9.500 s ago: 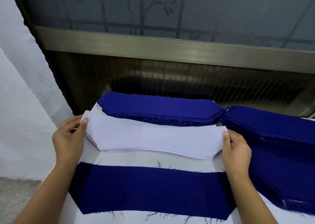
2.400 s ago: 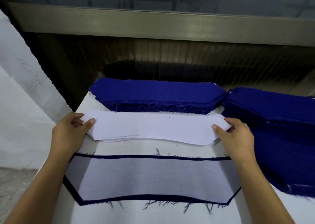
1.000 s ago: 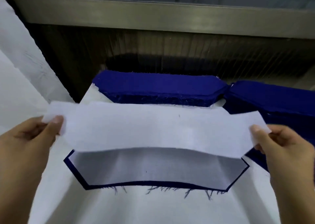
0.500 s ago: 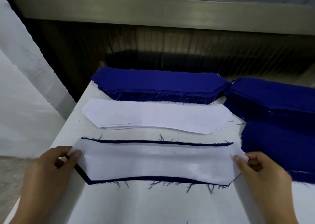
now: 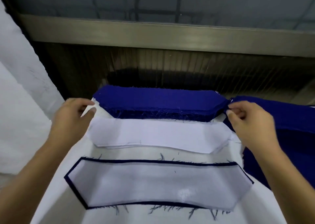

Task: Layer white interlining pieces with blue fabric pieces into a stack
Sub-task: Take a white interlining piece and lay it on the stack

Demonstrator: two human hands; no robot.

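Observation:
Nearest me lies the layered stack [image 5: 158,184]: a white interlining piece on top, with a blue piece's dark edge showing all round it. Behind it sits the pile of white interlining pieces [image 5: 158,135]. Behind that is a thick pile of blue fabric pieces [image 5: 158,102]. My left hand [image 5: 73,116] hovers at the blue pile's left end, fingers loosely curled and holding nothing. My right hand [image 5: 247,121] is at the pile's right tip, where thumb and forefinger pinch the top blue piece. Both hands are motion-blurred.
More blue fabric [image 5: 294,124] is heaped along the table's right side. The white table [image 5: 153,217] ends at a dark ribbed wall and a metal rail [image 5: 170,34] just behind the piles. White sheeting [image 5: 20,104] hangs at the left edge.
Both hands lifted a white interlining piece, laid it on the front blue piece, let go, and moved back to the ends of the blue pile.

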